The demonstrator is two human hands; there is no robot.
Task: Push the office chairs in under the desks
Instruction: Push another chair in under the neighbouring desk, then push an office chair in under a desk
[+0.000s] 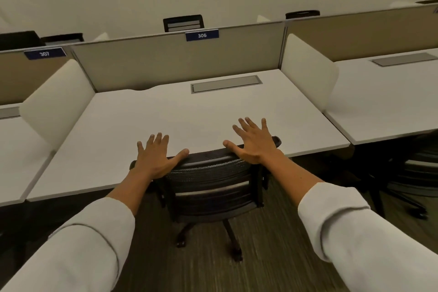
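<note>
A black mesh-backed office chair (211, 180) stands at the front edge of the white desk (180, 111) marked 306, its seat tucked under the top and its backrest against the edge. My left hand (157, 157) lies flat with spread fingers over the left end of the backrest's top rail. Over the right end, my right hand (253, 141) is flat too, fingers spread and reaching out above the desk top. Neither hand curls around the rail. The chair's wheeled base (227, 239) shows on the carpet below.
White side dividers (59, 104) and a grey back panel (175, 61) enclose desk 306. Desk 307 (14, 149) lies left, another desk (388, 92) right with a dark chair (412, 173) under it. More chair backs (183, 22) show beyond the panel. Striped carpet (272, 256) underfoot.
</note>
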